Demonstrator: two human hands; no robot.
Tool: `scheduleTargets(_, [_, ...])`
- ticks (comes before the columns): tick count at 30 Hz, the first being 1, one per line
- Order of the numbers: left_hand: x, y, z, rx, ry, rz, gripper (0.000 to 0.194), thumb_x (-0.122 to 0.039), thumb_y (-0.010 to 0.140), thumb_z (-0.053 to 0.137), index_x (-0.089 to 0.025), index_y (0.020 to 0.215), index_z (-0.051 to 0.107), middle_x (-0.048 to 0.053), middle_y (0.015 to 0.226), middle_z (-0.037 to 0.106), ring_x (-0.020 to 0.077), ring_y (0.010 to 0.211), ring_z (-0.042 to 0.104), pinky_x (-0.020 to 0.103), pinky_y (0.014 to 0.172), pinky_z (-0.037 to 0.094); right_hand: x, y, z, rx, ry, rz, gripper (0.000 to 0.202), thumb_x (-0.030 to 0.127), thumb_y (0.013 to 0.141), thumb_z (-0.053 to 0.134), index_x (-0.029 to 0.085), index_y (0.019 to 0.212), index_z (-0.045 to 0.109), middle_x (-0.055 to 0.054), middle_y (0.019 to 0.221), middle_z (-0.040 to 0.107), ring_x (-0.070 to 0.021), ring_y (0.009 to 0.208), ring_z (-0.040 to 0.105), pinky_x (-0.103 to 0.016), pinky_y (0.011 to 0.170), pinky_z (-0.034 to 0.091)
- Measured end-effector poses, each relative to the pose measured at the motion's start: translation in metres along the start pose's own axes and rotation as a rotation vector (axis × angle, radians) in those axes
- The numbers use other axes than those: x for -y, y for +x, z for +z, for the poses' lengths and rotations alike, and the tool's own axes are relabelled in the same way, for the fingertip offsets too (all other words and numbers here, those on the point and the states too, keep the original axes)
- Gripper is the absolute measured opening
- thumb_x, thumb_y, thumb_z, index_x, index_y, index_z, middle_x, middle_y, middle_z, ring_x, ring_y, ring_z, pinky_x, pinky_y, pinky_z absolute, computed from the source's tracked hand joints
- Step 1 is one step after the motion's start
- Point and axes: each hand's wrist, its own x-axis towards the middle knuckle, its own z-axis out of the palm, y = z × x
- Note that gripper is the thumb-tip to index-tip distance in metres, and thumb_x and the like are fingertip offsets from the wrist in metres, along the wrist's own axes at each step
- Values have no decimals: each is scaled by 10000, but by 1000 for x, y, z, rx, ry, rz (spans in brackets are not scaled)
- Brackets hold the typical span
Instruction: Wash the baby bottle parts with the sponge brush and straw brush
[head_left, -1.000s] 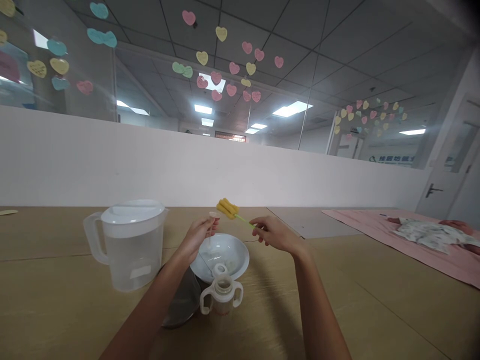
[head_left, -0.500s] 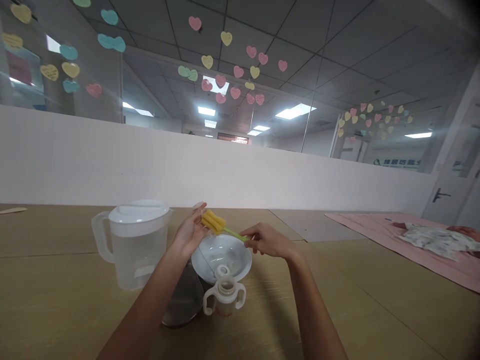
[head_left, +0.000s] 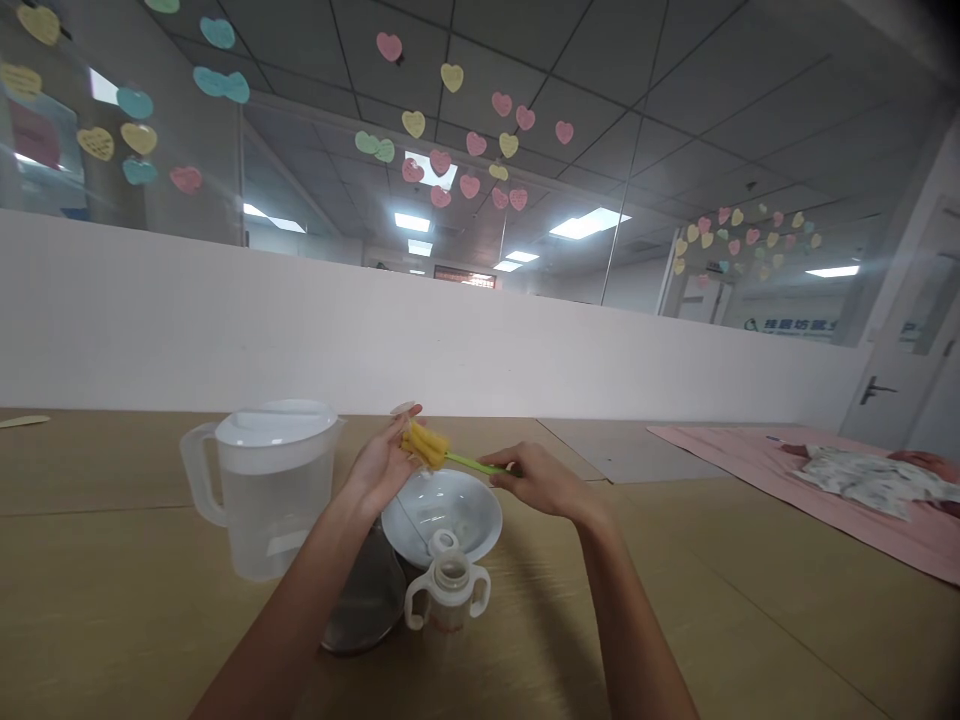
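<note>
My right hand (head_left: 536,480) is closed around the thin green handle of a bottle brush (head_left: 427,445) with a yellow sponge head. My left hand (head_left: 382,460) grips a small translucent bottle part (head_left: 406,408), mostly hidden by the fingers, with the sponge head against it. Below both hands sits a white bowl (head_left: 484,515). At its near rim is a white ring-shaped bottle piece (head_left: 444,543) with a thin tube running from it. In front of the bowl a clear baby bottle (head_left: 450,605) with two white handles stands upright, its mouth uncovered.
A lidded translucent pitcher (head_left: 277,500) stands left of the bowl. A dark grey flat item (head_left: 364,600) lies partly under my left forearm. Far right, a pink cloth (head_left: 720,450) bears a patterned garment (head_left: 862,480). A white wall (head_left: 480,350) rises behind the table.
The brush has turned slightly within the left hand's part, and its handle lies flatter. My right hand has shifted a little, the left fingers slightly up.
</note>
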Motion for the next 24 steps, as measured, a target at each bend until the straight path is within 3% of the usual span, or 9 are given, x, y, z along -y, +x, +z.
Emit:
scheduleTargets(4, [1,4,-4,-38,43,-19,225,-269,860,440,-236,1044,565,65,1071,538,129,835,565,227,660,478,-2,-5,-6,48,-29,35,325,130,743,474,187,985,683,-25,952,674,-175,803,589,-250,694,441])
scheduleTargets(8, [2,2,-4,26,56,-14,207,-297,842,482,-235,1019,569,57,990,548,163,849,552,274,672,478,0,-13,-14,-92,-35,106,354,132,748,487,167,1064,643,-49,1058,639,-188,890,592,-274,773,442])
scheduleTargets(11, [-1,-1,-1,66,35,-18,210,-279,832,497,-225,1020,572,67,981,545,188,844,549,318,672,485,6,-13,-13,-149,-2,62,355,159,765,488,170,1093,624,-50,1104,615,-195,947,583,-288,814,440])
scheduleTargets(18, [-8,-1,-4,-15,71,5,222,-261,837,477,-236,1035,577,68,1084,495,146,799,553,256,645,477,1,-11,-11,47,3,34,344,116,738,508,210,1035,654,-26,1039,645,-177,867,612,-256,743,471])
scheduleTargets(24, [-6,-3,0,44,126,-14,240,-321,828,482,-281,1046,572,45,1095,501,179,835,539,353,674,490,4,-13,-16,-211,-10,82,333,151,760,519,208,1066,636,-28,1082,627,-181,959,587,-278,832,447])
